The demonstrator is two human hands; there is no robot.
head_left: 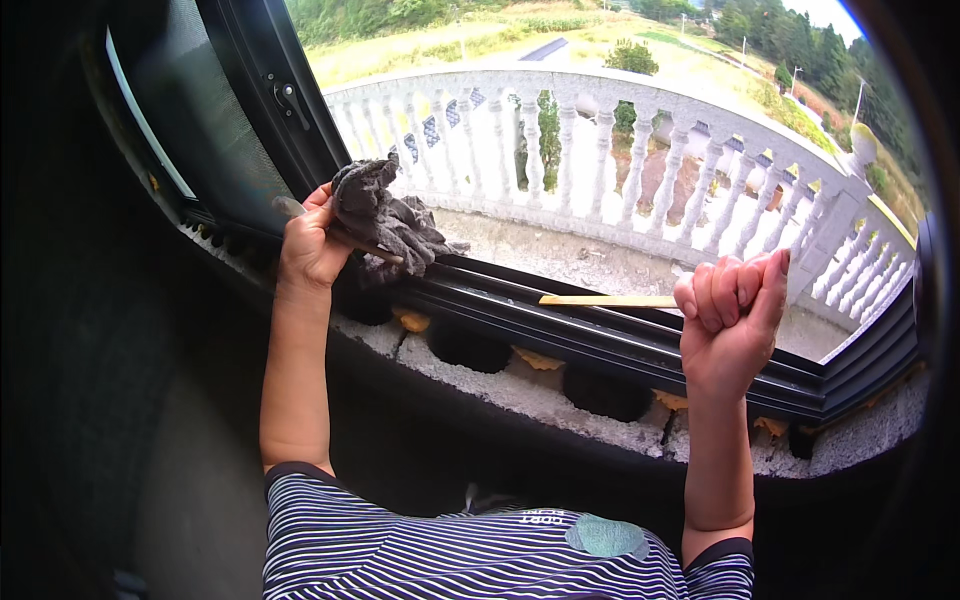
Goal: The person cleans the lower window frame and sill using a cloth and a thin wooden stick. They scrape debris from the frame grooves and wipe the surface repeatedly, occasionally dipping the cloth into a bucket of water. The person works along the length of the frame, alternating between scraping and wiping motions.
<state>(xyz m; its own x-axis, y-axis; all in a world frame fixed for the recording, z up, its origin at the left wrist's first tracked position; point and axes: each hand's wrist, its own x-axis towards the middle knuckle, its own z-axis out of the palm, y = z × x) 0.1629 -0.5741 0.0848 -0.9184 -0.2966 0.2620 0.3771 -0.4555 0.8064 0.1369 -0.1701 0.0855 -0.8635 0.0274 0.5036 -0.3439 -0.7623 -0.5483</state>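
Observation:
My left hand [315,240] grips a crumpled dark grey cloth [382,214] together with a thin rod-like tool [375,247], whose rounded end sticks out on the far left side of the hand. The cloth hangs over the lower window frame. In a fist, my right hand [731,307] holds a flat pale wooden stick [607,301], which points left above the dark metal window track [517,315]. Whether the stick's tip touches the track cannot be told. Both hands are apart, at the open side of the window.
A sliding sash with a mesh panel [225,112] and a latch [288,94] stands at left. Below the frame runs a rough block sill [487,382] with dark hollows and bits of orange foam [538,358]. Outside is a white balustrade [570,150], with fields beyond.

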